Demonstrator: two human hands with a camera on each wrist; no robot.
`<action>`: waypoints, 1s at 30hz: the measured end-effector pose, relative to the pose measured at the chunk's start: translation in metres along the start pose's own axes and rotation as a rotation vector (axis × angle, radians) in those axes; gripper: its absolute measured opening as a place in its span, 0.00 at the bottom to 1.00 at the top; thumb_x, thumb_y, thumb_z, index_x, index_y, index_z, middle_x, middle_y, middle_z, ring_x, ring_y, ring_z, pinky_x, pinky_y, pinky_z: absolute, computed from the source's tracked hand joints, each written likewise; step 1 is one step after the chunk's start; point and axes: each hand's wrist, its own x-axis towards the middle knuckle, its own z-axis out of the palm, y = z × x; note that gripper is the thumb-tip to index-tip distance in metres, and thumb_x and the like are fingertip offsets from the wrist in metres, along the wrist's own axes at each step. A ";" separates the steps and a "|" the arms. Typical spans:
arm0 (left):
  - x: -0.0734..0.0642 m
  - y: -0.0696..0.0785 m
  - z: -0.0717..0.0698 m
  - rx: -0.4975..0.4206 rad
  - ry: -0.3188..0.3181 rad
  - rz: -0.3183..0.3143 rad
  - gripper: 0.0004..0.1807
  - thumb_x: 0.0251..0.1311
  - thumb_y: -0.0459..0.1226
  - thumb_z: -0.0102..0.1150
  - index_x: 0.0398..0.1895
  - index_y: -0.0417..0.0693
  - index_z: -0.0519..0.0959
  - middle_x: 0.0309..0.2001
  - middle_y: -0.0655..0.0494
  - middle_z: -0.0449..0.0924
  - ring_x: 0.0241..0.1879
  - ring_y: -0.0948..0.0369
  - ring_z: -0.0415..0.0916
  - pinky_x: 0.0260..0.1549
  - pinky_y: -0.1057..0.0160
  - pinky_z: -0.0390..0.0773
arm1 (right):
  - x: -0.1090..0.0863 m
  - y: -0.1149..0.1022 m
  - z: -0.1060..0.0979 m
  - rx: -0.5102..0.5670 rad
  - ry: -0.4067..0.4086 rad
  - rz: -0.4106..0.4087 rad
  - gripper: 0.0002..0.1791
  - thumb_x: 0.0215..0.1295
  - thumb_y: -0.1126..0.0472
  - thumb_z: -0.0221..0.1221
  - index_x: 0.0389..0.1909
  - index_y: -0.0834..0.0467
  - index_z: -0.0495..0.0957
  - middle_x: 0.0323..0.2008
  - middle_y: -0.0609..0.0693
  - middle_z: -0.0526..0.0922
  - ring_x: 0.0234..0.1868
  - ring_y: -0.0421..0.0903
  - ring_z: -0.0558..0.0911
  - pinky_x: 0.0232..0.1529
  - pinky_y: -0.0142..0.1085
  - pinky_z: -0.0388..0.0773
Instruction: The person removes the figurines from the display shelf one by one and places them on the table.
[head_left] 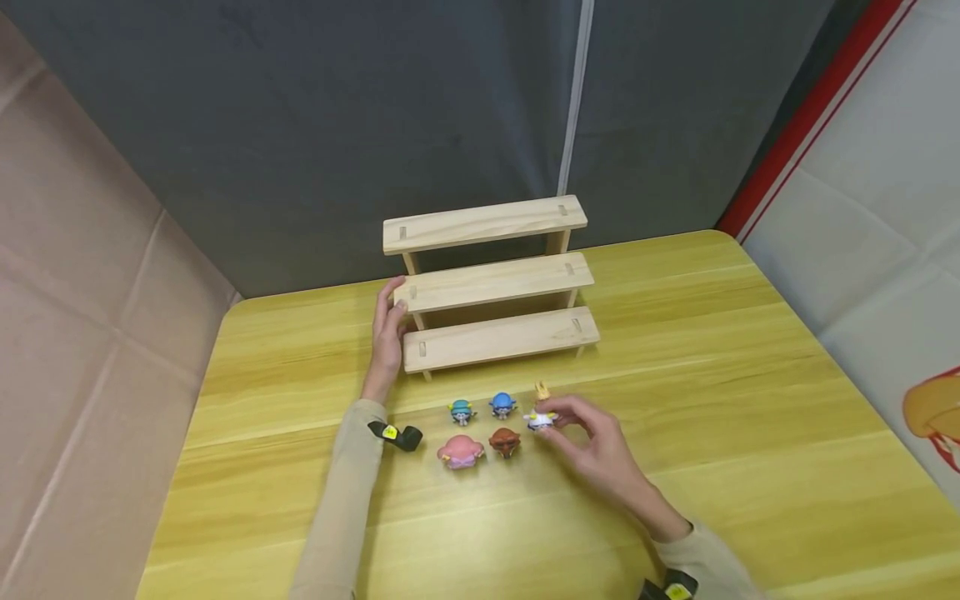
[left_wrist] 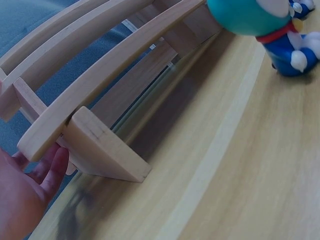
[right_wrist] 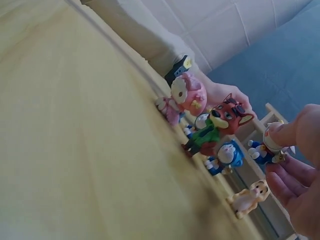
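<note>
A three-step wooden display shelf (head_left: 495, 282) stands toward the back of the table. My left hand (head_left: 386, 346) grips its left end, thumb at the front and fingers round the side of the middle board. In the left wrist view, its fingertips (left_wrist: 58, 165) show beside the lowest board's support. Between thumb and fingers, my right hand (head_left: 603, 450) pinches a white-headed figurine (right_wrist: 262, 151) with a blue body, raised off the table. Just behind it stands a tan long-eared figurine (right_wrist: 248, 199). To its left are a blue figurine (head_left: 502, 404) and a red-brown fox figurine (right_wrist: 227, 120).
Farther left stand a teal-headed figurine (head_left: 461, 411) and a pink figurine (head_left: 461, 452), both in front of the shelf. A dark grey curtain (head_left: 337, 150) hangs behind the wooden table (head_left: 720, 358), with pale panels at both sides.
</note>
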 end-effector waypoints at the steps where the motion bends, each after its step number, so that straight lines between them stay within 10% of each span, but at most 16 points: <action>1: 0.000 0.000 0.000 -0.001 -0.001 0.000 0.26 0.77 0.40 0.39 0.76 0.50 0.61 0.57 0.59 0.69 0.52 0.62 0.71 0.53 0.50 0.70 | -0.002 0.001 0.000 -0.006 -0.001 0.006 0.19 0.56 0.75 0.69 0.49 0.58 0.82 0.44 0.52 0.88 0.40 0.41 0.85 0.47 0.35 0.84; 30: -0.012 0.031 0.009 0.000 -0.017 -0.021 0.28 0.76 0.35 0.37 0.77 0.39 0.56 0.55 0.59 0.69 0.51 0.64 0.71 0.54 0.53 0.70 | -0.017 0.025 0.005 -0.019 -0.033 0.106 0.20 0.56 0.75 0.68 0.49 0.57 0.82 0.43 0.51 0.87 0.37 0.47 0.86 0.41 0.33 0.85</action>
